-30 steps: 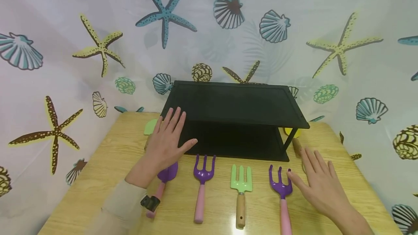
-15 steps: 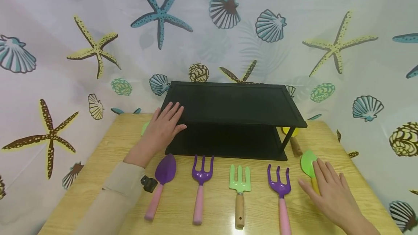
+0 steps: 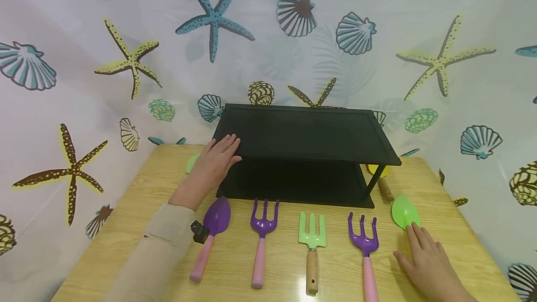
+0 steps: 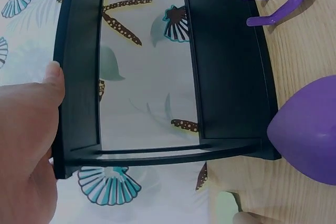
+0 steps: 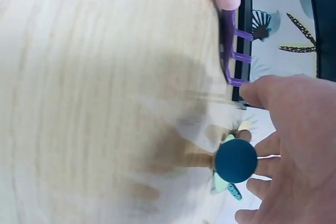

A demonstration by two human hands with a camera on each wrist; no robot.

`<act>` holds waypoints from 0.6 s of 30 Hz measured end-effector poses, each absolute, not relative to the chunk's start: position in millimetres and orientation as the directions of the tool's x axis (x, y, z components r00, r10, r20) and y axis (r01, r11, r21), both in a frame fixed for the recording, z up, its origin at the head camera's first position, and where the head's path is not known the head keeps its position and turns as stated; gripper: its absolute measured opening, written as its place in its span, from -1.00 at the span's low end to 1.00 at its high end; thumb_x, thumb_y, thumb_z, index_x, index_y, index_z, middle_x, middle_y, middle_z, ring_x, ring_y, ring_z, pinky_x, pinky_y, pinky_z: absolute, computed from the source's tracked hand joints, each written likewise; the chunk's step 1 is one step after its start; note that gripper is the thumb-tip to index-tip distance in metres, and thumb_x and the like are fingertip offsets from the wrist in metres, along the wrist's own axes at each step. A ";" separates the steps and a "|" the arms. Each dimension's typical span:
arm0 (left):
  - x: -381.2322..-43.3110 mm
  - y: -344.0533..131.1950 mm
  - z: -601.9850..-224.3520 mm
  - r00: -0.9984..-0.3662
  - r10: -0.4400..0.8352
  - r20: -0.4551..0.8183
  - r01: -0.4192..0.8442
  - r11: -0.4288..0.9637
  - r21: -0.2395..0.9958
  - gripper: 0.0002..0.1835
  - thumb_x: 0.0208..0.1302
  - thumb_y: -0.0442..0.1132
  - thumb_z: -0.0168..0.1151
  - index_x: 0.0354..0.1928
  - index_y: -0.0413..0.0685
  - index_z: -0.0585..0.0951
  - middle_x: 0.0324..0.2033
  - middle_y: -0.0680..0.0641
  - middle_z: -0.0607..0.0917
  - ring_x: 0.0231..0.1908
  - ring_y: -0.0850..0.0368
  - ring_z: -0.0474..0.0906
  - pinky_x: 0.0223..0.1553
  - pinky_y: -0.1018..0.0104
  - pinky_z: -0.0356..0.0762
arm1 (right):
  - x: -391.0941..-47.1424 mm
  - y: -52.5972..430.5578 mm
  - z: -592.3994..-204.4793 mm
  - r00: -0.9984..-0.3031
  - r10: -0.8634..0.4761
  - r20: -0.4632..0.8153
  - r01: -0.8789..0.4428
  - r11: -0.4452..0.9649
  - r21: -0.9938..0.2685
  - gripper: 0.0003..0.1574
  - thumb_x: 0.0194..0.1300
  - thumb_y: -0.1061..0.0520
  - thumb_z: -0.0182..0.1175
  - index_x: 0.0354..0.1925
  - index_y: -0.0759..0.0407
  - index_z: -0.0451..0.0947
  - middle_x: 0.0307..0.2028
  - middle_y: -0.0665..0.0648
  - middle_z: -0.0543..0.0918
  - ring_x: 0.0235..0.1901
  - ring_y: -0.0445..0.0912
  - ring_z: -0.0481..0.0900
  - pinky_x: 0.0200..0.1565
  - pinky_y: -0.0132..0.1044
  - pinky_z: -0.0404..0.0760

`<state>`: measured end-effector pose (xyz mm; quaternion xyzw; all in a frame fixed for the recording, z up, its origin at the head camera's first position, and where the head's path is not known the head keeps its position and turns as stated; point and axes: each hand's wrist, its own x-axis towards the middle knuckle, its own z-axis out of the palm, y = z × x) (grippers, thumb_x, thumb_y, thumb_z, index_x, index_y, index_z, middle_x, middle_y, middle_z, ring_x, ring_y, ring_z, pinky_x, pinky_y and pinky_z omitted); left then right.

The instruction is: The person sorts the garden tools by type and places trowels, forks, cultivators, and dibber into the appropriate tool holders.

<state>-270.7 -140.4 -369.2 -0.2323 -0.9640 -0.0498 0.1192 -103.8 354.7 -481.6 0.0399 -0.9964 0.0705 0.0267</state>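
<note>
My left hand [image 3: 214, 162] rests at the left front corner of a black two-level shelf [image 3: 304, 134], fingers extended over the top panel. In the left wrist view, the thumb lies at the panel's edge. My right hand [image 3: 430, 262] is over the handle of a green trowel [image 3: 404, 212], covering most of it in the head view. Seen from the right wrist, the round dark end [image 5: 235, 161] of a handle stands before spread fingers, the thumb apart from it. Nearest the left forearm lies a purple trowel [image 3: 217, 216] with a pink handle.
On the wooden table lie a purple fork [image 3: 265, 225], a green fork [image 3: 312, 236] and a purple bent-tined rake [image 3: 364, 242]. Beside the shelf's right leg is a yellow tool [image 3: 385, 190] with a wooden handle. Something light green [image 3: 191, 163] shows at left. A shell-patterned curtain [image 3: 268, 36] surrounds the table.
My left hand has come down onto the shelf's front left edge, uncovering the purple trowel. My right hand has drawn back toward me, exposing the green trowel's blade.
</note>
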 end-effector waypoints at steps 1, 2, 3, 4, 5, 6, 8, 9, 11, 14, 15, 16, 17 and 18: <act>-271.2 -140.6 -370.4 -0.861 0.435 0.264 0.461 0.887 0.043 -0.37 0.54 0.02 -0.08 0.51 -0.13 0.21 0.49 -0.16 0.25 0.52 -0.06 0.11 0.53 -0.09 0.01 | -103.9 355.5 -484.2 -0.995 -0.078 0.061 -0.085 0.987 -0.134 -0.05 0.40 -0.07 0.18 0.36 0.64 0.10 0.32 0.69 0.16 0.27 0.59 0.16 0.16 0.59 0.19; -272.0 -140.9 -371.5 -0.860 0.430 0.276 0.459 0.887 0.050 -0.38 0.54 0.01 -0.07 0.50 -0.12 0.22 0.49 -0.16 0.27 0.51 -0.06 0.12 0.53 -0.07 0.02 | -104.0 356.5 -486.6 -0.995 -0.080 0.063 -0.087 0.988 -0.129 -0.08 0.39 -0.02 0.20 0.34 0.65 0.12 0.31 0.70 0.16 0.26 0.60 0.17 0.15 0.59 0.21; -272.8 -141.1 -372.6 -0.858 0.426 0.288 0.459 0.887 0.056 -0.39 0.54 0.00 -0.06 0.50 -0.12 0.23 0.48 -0.17 0.28 0.51 -0.07 0.14 0.53 -0.06 0.03 | -104.3 357.3 -488.8 -0.995 -0.078 0.061 -0.085 0.988 -0.126 -0.10 0.37 0.02 0.21 0.33 0.65 0.13 0.31 0.70 0.16 0.26 0.60 0.16 0.14 0.59 0.21; -273.4 -141.3 -373.7 -0.856 0.423 0.297 0.459 0.886 0.062 -0.39 0.53 -0.01 -0.05 0.49 -0.11 0.25 0.48 -0.17 0.29 0.51 -0.07 0.15 0.53 -0.06 0.04 | -104.5 358.1 -491.1 -0.995 -0.077 0.059 -0.084 0.988 -0.127 -0.13 0.36 0.06 0.21 0.32 0.65 0.14 0.31 0.71 0.16 0.26 0.60 0.16 0.13 0.59 0.22; -274.1 -141.4 -374.8 -0.854 0.420 0.307 0.460 0.885 0.069 -0.40 0.53 -0.01 -0.04 0.49 -0.10 0.26 0.47 -0.16 0.30 0.50 -0.06 0.16 0.53 -0.06 0.05 | -104.5 359.0 -493.3 -0.995 -0.077 0.058 -0.084 0.988 -0.130 -0.16 0.34 0.10 0.21 0.31 0.66 0.14 0.30 0.71 0.16 0.26 0.60 0.16 0.13 0.59 0.23; -275.0 -141.4 -375.9 -0.852 0.418 0.313 0.461 0.884 0.074 -0.41 0.53 -0.01 -0.04 0.49 -0.09 0.27 0.47 -0.16 0.30 0.50 -0.06 0.16 0.53 -0.06 0.05 | -104.3 359.6 -495.4 -0.995 -0.077 0.057 -0.084 0.988 -0.130 -0.17 0.33 0.13 0.21 0.30 0.67 0.14 0.30 0.72 0.15 0.25 0.61 0.15 0.12 0.58 0.24; -276.1 -141.3 -377.8 -0.852 0.411 0.325 0.460 0.884 0.087 -0.42 0.53 -0.02 -0.03 0.48 -0.07 0.28 0.47 -0.15 0.31 0.50 -0.06 0.17 0.52 -0.06 0.06 | -104.1 361.2 -500.0 -0.993 -0.087 0.077 -0.097 0.986 -0.133 -0.20 0.29 0.21 0.20 0.28 0.70 0.14 0.28 0.74 0.16 0.24 0.62 0.15 0.11 0.57 0.26; -276.7 -141.2 -378.8 -0.851 0.409 0.329 0.458 0.885 0.086 -0.42 0.53 -0.02 -0.03 0.48 -0.07 0.28 0.47 -0.14 0.31 0.50 -0.06 0.17 0.52 -0.06 0.06 | -103.6 361.6 -502.2 -0.992 -0.092 0.086 -0.104 0.985 -0.140 -0.20 0.28 0.25 0.20 0.28 0.71 0.13 0.27 0.75 0.15 0.23 0.63 0.16 0.11 0.56 0.28; -277.6 -141.0 -380.3 -0.851 0.404 0.336 0.455 0.886 0.087 -0.43 0.53 -0.02 -0.03 0.48 -0.06 0.29 0.46 -0.14 0.32 0.49 -0.05 0.18 0.52 -0.06 0.07 | -102.5 362.3 -506.8 -0.987 -0.110 0.114 -0.128 0.978 -0.162 -0.19 0.24 0.33 0.20 0.28 0.75 0.09 0.26 0.77 0.13 0.22 0.63 0.16 0.12 0.53 0.30; -277.8 -141.2 -381.4 -0.849 0.398 0.346 0.452 0.888 0.087 -0.43 0.53 -0.02 -0.04 0.48 -0.04 0.30 0.46 -0.12 0.33 0.49 -0.04 0.19 0.52 -0.05 0.07 | -102.0 362.6 -512.5 -0.974 -0.137 0.182 -0.171 0.968 -0.184 -0.19 0.15 0.44 0.19 0.25 0.81 0.07 0.22 0.79 0.15 0.17 0.62 0.22 0.11 0.46 0.38; -277.8 -141.2 -381.6 -0.850 0.396 0.348 0.450 0.889 0.087 -0.44 0.53 -0.02 -0.05 0.48 -0.03 0.30 0.46 -0.12 0.33 0.49 -0.04 0.19 0.52 -0.05 0.07 | -102.4 362.1 -513.4 -0.973 -0.137 0.185 -0.173 0.965 -0.197 -0.19 0.15 0.46 0.17 0.25 0.83 0.06 0.22 0.80 0.15 0.16 0.62 0.23 0.10 0.44 0.39; -277.5 -141.3 -381.5 -0.850 0.394 0.349 0.450 0.888 0.092 -0.44 0.53 -0.02 -0.04 0.48 -0.02 0.30 0.46 -0.11 0.33 0.49 -0.03 0.19 0.53 -0.04 0.07 | -102.7 361.7 -513.9 -0.973 -0.135 0.187 -0.174 0.962 -0.211 -0.20 0.14 0.48 0.15 0.25 0.84 0.04 0.21 0.80 0.14 0.16 0.62 0.23 0.10 0.43 0.41; -277.2 -141.4 -381.5 -0.851 0.392 0.350 0.448 0.889 0.094 -0.44 0.53 -0.02 -0.04 0.48 -0.02 0.30 0.46 -0.11 0.33 0.49 -0.03 0.19 0.53 -0.04 0.07 | -103.0 361.7 -514.6 -0.973 -0.132 0.187 -0.173 0.959 -0.223 -0.20 0.14 0.50 0.13 0.24 0.84 0.04 0.20 0.81 0.15 0.14 0.63 0.24 0.08 0.42 0.42; -276.9 -141.6 -381.5 -0.853 0.388 0.349 0.444 0.891 0.095 -0.44 0.53 -0.02 -0.04 0.48 -0.02 0.30 0.46 -0.11 0.33 0.49 -0.03 0.19 0.53 -0.04 0.06 | -103.7 361.0 -514.4 -0.977 -0.123 0.175 -0.163 0.957 -0.238 -0.21 0.15 0.49 0.11 0.25 0.85 0.03 0.21 0.81 0.14 0.14 0.64 0.24 0.08 0.41 0.43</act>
